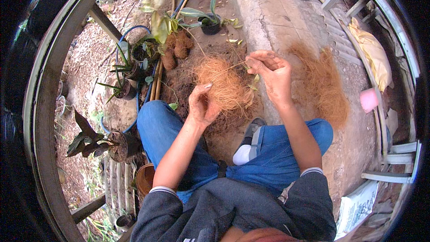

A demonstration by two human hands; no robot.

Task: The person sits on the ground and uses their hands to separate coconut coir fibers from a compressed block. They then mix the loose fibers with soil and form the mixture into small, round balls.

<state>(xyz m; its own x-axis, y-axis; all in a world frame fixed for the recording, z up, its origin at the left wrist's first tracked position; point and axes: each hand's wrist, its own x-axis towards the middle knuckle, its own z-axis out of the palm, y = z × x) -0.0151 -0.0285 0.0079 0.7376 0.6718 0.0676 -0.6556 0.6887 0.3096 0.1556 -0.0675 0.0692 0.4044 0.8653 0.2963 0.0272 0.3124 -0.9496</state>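
Note:
A loose clump of orange-brown coconut fibre (223, 82) rests in my left hand (203, 106), the thumb pressing on its near side. My right hand (270, 75) is raised to the right of the clump, thumb and fingers pinched together. Between those fingertips is a thin strand (237, 65) that runs back across the top of the clump. Green leaves (254, 82) hang at the clump's right side, partly covered by fibre. Below both hands lies dark loose soil (183, 89) on the ground.
Several fibre-wrapped balls (181, 47) sit beyond the soil, near a potted plant (211, 23). More potted plants (125, 89) and a blue hose (138, 97) line the left. Loose fibre (322, 90) covers concrete at right, before a pink container (369, 100) and yellowish sack (371, 53).

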